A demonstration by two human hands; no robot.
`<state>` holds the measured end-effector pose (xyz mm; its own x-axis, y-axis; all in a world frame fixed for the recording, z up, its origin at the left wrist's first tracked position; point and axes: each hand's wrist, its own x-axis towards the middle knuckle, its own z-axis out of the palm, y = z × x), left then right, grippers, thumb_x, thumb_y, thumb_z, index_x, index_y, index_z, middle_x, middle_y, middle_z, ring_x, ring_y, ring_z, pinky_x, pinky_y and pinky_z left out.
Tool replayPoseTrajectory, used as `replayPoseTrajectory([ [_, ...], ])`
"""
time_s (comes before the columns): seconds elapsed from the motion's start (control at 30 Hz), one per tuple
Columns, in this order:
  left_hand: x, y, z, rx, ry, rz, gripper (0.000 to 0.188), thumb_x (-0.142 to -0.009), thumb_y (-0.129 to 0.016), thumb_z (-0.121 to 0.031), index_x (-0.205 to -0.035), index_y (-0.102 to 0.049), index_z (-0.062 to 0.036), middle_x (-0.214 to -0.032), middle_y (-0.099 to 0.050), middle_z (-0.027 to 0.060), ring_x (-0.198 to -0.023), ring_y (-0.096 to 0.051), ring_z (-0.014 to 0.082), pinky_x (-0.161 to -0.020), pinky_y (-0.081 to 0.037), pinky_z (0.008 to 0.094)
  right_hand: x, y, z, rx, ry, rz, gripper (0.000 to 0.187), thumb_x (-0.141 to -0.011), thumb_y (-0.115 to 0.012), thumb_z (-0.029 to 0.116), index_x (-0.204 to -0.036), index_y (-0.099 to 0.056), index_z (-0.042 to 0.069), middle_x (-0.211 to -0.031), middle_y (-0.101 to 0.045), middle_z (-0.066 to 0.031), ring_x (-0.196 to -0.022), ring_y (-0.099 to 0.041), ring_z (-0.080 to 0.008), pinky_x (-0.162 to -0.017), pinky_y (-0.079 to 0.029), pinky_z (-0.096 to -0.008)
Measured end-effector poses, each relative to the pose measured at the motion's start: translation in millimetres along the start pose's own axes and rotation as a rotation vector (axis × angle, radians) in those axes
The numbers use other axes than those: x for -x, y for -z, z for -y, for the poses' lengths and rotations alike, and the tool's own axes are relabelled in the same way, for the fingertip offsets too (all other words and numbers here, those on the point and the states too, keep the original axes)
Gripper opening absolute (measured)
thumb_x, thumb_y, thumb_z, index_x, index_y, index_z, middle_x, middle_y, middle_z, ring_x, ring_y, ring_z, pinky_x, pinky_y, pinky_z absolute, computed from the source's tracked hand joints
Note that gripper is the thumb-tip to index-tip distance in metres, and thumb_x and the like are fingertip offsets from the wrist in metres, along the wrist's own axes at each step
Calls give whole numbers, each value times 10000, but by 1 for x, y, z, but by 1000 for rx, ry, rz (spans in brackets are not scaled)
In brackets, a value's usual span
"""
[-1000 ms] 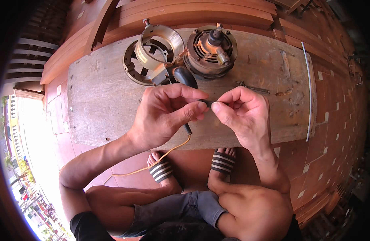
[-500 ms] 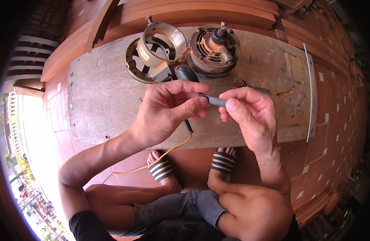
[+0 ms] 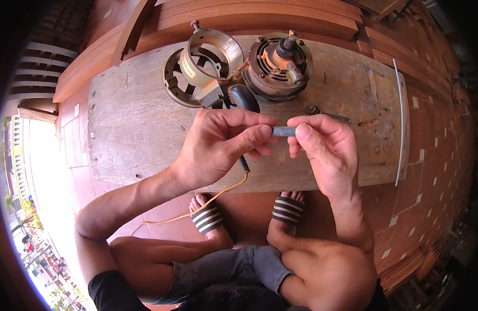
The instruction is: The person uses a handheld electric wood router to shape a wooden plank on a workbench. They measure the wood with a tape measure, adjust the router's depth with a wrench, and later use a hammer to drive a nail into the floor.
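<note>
Above the bench, my left hand (image 3: 218, 142) and my right hand (image 3: 328, 147) pinch a short flat grey bar (image 3: 283, 131) between them. Each thumb and forefinger covers one end; only its middle shows, lying nearly level. Beyond the left hand stands a router base (image 3: 193, 67), a silvery open ring on a dark slotted plate, with a black handle (image 3: 243, 97) partly hidden by my fingers. To its right sits the round router motor (image 3: 275, 85), dusty, its shaft end upward. A dark adjustable wrench (image 3: 329, 116) lies behind the right hand.
The worn wooden bench (image 3: 130, 124) spans the space before my knees. A yellow cord (image 3: 218, 196) runs from the black handle side down past my left foot. A thin white strip (image 3: 401, 119) lies along the bench's right end; long planks (image 3: 259, 18) are stacked behind.
The grey bar has turned from slanting down to the right to nearly level. Both hands have shifted slightly, still pinching its ends. The router parts appear a little further right in the picture.
</note>
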<state>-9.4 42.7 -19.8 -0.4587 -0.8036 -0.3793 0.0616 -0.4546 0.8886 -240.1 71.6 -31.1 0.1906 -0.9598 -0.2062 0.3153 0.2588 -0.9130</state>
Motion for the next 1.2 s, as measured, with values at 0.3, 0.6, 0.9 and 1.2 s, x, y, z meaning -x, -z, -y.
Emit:
replayPoseTrajectory([
  [0.3, 1, 5, 15, 5, -133, 74, 335, -1019, -711, -58, -1339, -652, 26, -1084, -779, 136, -964, -763, 171, -843, -623, 292, -3, 6, -5, -196, -83, 9, 290, -1067, -669, 191, -1224, -704, -50, -912, -707, -84, -799, -651, -145, -749, -539, -288],
  [0.6, 1, 4, 16, 31, -158, 39, 281, -1019, -710, -61, -1290, -687, 14, -1104, -779, 117, -957, -763, 164, -810, -624, 280, -3, 7, -3, -129, -27, 29, 318, -1086, -627, 187, -1275, -684, -62, -943, -709, -97, -831, -648, -162, -775, -532, -305],
  [0.9, 1, -1, 13, -37, -91, 55, 285, -1023, -715, -101, -1274, -691, 32, -1119, -775, 116, -935, -748, 150, -807, -626, 282, -2, 11, -3, -112, 12, 38, 342, -1082, -610, 167, -1304, -671, -86, -979, -713, -115, -851, -651, -170, -791, -538, -308],
  [1.2, 1, 0, 16, -29, -111, 64, 293, -1039, -700, -139, -1276, -691, 33, -1118, -775, 129, -924, -749, 151, -806, -624, 282, -1, 10, -1, 56, 70, 43, 338, -1081, -620, 176, -1296, -674, -80, -979, -710, -100, -872, -641, -153, -817, -520, -296],
])
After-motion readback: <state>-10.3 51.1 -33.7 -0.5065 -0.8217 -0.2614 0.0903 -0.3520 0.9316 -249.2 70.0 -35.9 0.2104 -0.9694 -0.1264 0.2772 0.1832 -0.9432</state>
